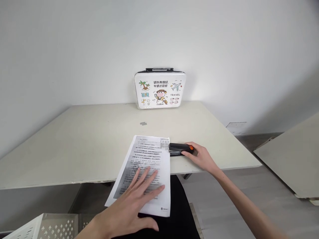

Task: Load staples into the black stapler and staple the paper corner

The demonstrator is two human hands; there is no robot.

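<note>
A printed sheet of paper [149, 156] lies partly on the table, its lower part reaching past the front edge. Across its lower half my left hand [133, 202] rests with fingers spread, holding nothing. My right hand [200, 156] grips the rear end of a black stapler [175, 148] with an orange spot near its back. The stapler's front end meets the sheet's right edge, just below a barcode-like patch in the upper right corner. Whether the paper lies between its jaws I cannot tell.
A white cartoon-printed case [160, 91] stands against the wall at the back of the table [82, 142]. Small grey strips, perhaps staples [143, 123], lie in front of it. A white perforated basket [56, 225] is at lower left. Another pale surface [291, 156] is at right.
</note>
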